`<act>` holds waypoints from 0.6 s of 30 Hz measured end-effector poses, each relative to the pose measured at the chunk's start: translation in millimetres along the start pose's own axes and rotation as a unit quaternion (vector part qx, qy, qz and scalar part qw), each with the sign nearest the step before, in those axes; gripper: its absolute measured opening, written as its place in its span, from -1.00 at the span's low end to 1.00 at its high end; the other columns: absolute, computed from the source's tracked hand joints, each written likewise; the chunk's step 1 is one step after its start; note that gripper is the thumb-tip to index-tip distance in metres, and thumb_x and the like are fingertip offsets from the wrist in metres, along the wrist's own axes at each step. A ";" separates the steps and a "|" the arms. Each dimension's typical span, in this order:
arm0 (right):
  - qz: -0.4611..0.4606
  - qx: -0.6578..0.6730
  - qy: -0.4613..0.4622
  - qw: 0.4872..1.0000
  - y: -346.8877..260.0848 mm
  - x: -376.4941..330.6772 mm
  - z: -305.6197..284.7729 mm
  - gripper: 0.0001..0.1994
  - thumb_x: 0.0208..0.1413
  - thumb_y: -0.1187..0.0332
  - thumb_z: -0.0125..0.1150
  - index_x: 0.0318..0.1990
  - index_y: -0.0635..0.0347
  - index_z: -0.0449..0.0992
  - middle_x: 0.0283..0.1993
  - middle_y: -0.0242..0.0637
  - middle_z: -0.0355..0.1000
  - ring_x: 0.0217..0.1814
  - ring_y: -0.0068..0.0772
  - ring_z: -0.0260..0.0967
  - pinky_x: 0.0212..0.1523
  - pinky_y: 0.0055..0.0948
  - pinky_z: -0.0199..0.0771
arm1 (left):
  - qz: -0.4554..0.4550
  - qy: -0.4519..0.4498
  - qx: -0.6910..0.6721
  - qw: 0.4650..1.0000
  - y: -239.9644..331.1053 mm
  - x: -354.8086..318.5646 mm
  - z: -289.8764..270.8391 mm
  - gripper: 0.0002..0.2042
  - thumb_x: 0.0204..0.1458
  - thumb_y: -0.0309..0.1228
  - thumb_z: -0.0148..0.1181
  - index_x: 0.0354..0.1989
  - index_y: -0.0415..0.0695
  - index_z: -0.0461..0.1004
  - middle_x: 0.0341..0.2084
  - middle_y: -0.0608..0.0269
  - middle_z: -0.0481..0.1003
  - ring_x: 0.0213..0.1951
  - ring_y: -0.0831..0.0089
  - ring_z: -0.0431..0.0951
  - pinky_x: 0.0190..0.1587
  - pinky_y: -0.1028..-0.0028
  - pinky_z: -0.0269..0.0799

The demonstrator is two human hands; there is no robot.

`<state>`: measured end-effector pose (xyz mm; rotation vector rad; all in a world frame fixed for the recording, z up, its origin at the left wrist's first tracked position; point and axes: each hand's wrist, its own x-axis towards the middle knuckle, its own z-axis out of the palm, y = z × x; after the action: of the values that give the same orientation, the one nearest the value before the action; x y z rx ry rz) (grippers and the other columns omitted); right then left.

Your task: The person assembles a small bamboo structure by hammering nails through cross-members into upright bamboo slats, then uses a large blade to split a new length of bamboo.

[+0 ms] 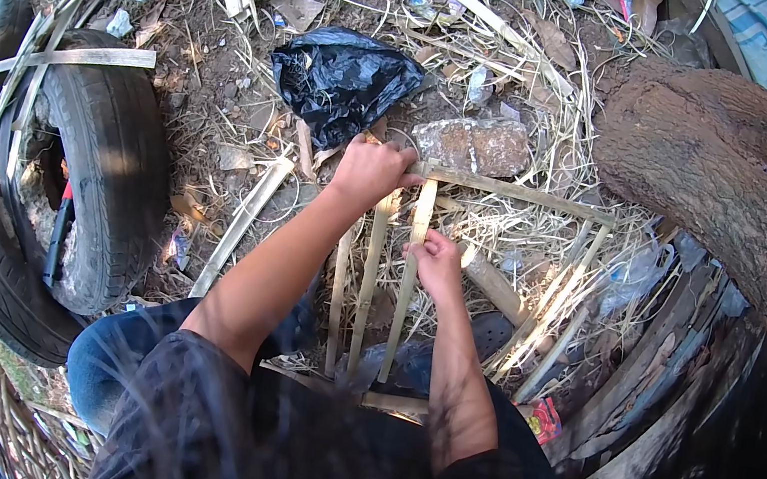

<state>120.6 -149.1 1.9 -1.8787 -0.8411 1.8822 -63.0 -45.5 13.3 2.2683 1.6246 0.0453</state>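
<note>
A frame of split bamboo strips lies over the ground between my knees. My left hand (373,173) is closed around the left end of its far crossbar (523,194), hiding that end. Lower and to the right, my right hand (437,265) pinches an upright bamboo slat (403,304) between thumb and fingers. The slat's far end meets the crossbar just right of my left hand. Two more slats, a middle one (367,288) and a thinner one (335,308), run alongside to the left. A near crossbar (395,403) shows by my lap, partly hidden.
A black plastic bag (344,81) and a rough brick (473,143) lie beyond the frame. Worn tyres (107,163) stand at the left. A thick tree trunk (712,153) fills the far right. A loose bamboo strip (244,226) and many shavings (564,128) litter the soil.
</note>
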 end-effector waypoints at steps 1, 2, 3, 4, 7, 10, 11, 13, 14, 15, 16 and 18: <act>0.000 0.004 0.000 1.000 -0.3 0.0 -1.3 -0.79 0.13 0.58 0.05 -0.09 0.38 0.50 -0.30 -0.19 0.57 -0.32 -0.49 0.52 -0.28 -0.54 0.52 | -0.003 -0.002 -0.002 1.000 0.5 1.0 -1.4 -0.57 0.01 0.14 0.10 -0.41 -0.02 0.46 -0.54 0.26 0.55 -0.43 0.29 0.61 -0.26 0.26 0.48; 0.001 0.004 -0.001 1.000 -0.5 0.4 -1.0 -0.79 0.13 0.58 0.05 -0.09 0.38 0.50 -0.30 -0.19 0.57 -0.32 -0.49 0.52 -0.28 -0.54 0.52 | -0.004 -0.002 -0.002 1.000 0.7 1.5 -2.9 -0.57 0.01 0.14 0.10 -0.41 -0.02 0.46 -0.54 0.26 0.55 -0.43 0.29 0.61 -0.26 0.26 0.48; -0.003 -0.002 -0.008 1.000 -0.6 0.8 -0.6 -0.79 0.13 0.58 0.06 -0.08 0.38 0.50 -0.30 -0.19 0.57 -0.32 -0.49 0.53 -0.28 -0.54 0.51 | -0.023 -0.038 -0.007 0.999 0.8 1.9 -4.5 -0.56 -0.01 0.16 0.10 -0.39 0.00 0.50 -0.53 0.27 0.56 -0.42 0.30 0.62 -0.32 0.26 0.49; -0.008 -0.009 -0.013 1.000 1.7 2.3 -3.2 -0.78 0.12 0.57 0.07 -0.08 0.38 0.49 -0.30 -0.18 0.57 -0.32 -0.49 0.53 -0.28 -0.54 0.51 | -0.040 -0.072 -0.013 0.997 2.6 4.4 -7.2 -0.56 -0.03 0.17 0.10 -0.37 0.01 0.54 -0.51 0.29 0.58 -0.41 0.32 0.63 -0.38 0.27 0.49; -0.021 -0.010 -0.016 1.000 6.0 5.1 -6.5 -0.75 0.11 0.55 0.09 -0.05 0.39 0.49 -0.31 -0.19 0.57 -0.32 -0.50 0.52 -0.28 -0.54 0.51 | -0.061 -0.128 -0.024 0.990 5.5 12.8 -14.5 -0.50 -0.08 0.22 0.12 -0.34 0.00 0.59 -0.49 0.25 0.60 -0.37 0.31 0.65 -0.40 0.32 0.53; -0.055 -0.030 0.037 0.997 -3.7 -5.0 -3.5 -0.74 0.10 0.52 0.12 -0.05 0.40 0.49 -0.30 -0.17 0.58 -0.31 -0.51 0.53 -0.26 -0.54 0.51 | -0.074 -0.182 -0.027 0.980 2.8 20.3 -20.2 -0.43 -0.15 0.28 0.16 -0.29 -0.01 0.61 -0.47 0.22 0.61 -0.34 0.29 0.66 -0.33 0.33 0.55; -0.038 -0.060 0.072 0.995 -12.6 -10.9 -1.3 -0.72 0.07 0.49 0.16 -0.05 0.41 0.49 -0.28 -0.10 0.58 -0.28 -0.42 0.56 -0.23 -0.49 0.53 | -0.094 -0.218 -0.054 0.970 0.8 23.7 -23.7 -0.39 -0.14 0.31 0.15 -0.27 -0.04 0.63 -0.41 0.06 0.59 -0.23 0.16 0.63 -0.20 0.22 0.52; -0.053 -0.143 0.099 0.983 -35.0 -22.6 -4.9 -0.71 0.07 0.46 0.18 -0.04 0.39 0.49 -0.26 -0.07 0.58 -0.26 -0.37 0.57 -0.21 -0.46 0.54 | -0.105 -0.227 -0.069 0.966 -3.0 27.0 -25.7 -0.38 -0.16 0.31 0.17 -0.23 -0.02 0.63 -0.36 0.07 0.60 -0.19 0.16 0.62 -0.15 0.22 0.51; -0.068 -0.222 0.124 0.965 -47.1 -27.3 -5.9 -0.69 0.06 0.44 0.21 -0.03 0.37 0.49 -0.25 -0.05 0.58 -0.25 -0.32 0.58 -0.20 -0.42 0.54 | -0.115 -0.236 -0.081 0.962 -6.0 28.4 -25.5 -0.37 -0.19 0.32 0.20 -0.19 0.00 0.64 -0.32 0.08 0.61 -0.15 0.16 0.61 -0.10 0.22 0.50; -0.103 -0.281 0.149 0.943 -59.1 -30.5 -5.8 -0.68 0.05 0.39 0.25 -0.04 0.32 0.50 -0.26 -0.06 0.58 -0.24 -0.24 0.58 -0.19 -0.35 0.55 | -0.129 -0.261 -0.087 0.953 -8.9 29.8 -25.3 -0.35 -0.22 0.32 0.24 -0.13 0.04 0.63 -0.26 0.10 0.61 -0.10 0.15 0.60 -0.03 0.22 0.47; -0.105 -0.282 0.151 0.941 -71.6 -30.6 -5.9 -0.68 0.05 0.39 0.25 -0.04 0.32 0.50 -0.26 -0.06 0.58 -0.24 -0.24 0.58 -0.19 -0.35 0.55 | -0.128 -0.259 -0.089 0.953 -9.1 31.2 -27.6 -0.35 -0.22 0.32 0.24 -0.13 0.04 0.63 -0.26 0.10 0.61 -0.10 0.15 0.60 -0.03 0.22 0.47; -0.183 -0.207 0.156 0.948 -90.1 -25.0 -1.9 -0.72 0.06 0.36 0.27 -0.09 0.29 0.52 -0.28 -0.10 0.58 -0.24 -0.26 0.57 -0.20 -0.35 0.54 | -0.118 -0.256 -0.100 0.954 -9.5 30.9 -31.5 -0.34 -0.26 0.28 0.30 -0.23 -0.11 0.60 -0.25 0.10 0.61 -0.13 0.17 0.62 -0.12 0.26 0.52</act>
<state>109.4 -95.8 77.9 -2.0014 -1.4374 1.2112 -68.2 -6.0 34.6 1.7308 1.5093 -0.3891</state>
